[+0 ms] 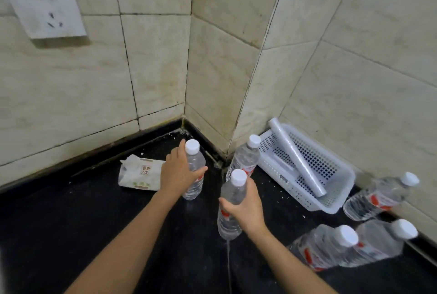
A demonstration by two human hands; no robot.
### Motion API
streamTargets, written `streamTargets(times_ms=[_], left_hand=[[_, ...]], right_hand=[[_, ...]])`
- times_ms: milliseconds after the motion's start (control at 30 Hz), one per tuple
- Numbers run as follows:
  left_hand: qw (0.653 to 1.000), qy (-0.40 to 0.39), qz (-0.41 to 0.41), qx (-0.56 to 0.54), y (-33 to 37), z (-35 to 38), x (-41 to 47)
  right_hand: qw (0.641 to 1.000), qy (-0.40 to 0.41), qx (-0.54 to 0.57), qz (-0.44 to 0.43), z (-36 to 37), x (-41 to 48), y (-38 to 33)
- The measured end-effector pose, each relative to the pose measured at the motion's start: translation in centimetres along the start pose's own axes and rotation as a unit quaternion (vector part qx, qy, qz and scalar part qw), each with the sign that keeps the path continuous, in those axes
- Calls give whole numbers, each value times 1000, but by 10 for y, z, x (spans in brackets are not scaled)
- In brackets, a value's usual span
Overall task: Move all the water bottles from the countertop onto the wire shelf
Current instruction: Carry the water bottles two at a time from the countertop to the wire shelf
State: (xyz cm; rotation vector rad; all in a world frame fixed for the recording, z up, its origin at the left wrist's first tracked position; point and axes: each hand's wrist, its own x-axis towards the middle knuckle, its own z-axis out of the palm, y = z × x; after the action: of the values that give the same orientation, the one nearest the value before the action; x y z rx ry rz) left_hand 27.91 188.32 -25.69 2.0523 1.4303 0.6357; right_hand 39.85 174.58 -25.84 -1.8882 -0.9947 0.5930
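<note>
Both bare forearms reach forward over the black worktop (71, 222), with other water bottles (244, 159) standing to the right. The left hand (176, 173) wraps the far water bottle (195, 159) near the tiled corner, thumb across its front, grip clamped. The right hand (248, 206) has its grip clamped round the near water bottle (233, 193), just below the shoulder.

Light: soft, even, moderately bright, falling from above. Wall tiles (236, 33) pale and evenly lit; black bench (71, 222) dark, holding little detail beyond dull sheen. Shadows: soft grey band below the socket (45, 5). Blur: bottles (369, 201) at the right edge smeared and soft; centre sharper. Distortion: wide-angle; tile joints (127, 57) bow and lean outward towards the frame edges. Highlights: bottle caps (410, 178) near white-out.
</note>
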Motion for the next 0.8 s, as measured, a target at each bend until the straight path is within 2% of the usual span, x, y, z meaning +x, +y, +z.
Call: streamTargets(times_ms=[200, 533, 667, 800], left_hand=[[995, 19, 12, -96, -11, 15, 4], [999, 25, 39, -18, -8, -1, -22], [995, 25, 93, 14, -4, -16, -56], [994, 9, 106, 11, 4, -26, -103]], right_hand=[[1000, 18, 14, 8, 13, 3, -7], [997, 60, 15, 38, 6, -26, -7], [995, 86, 29, 52, -6, -54, -4], [992, 97, 37, 67, -26, -95, 0]])
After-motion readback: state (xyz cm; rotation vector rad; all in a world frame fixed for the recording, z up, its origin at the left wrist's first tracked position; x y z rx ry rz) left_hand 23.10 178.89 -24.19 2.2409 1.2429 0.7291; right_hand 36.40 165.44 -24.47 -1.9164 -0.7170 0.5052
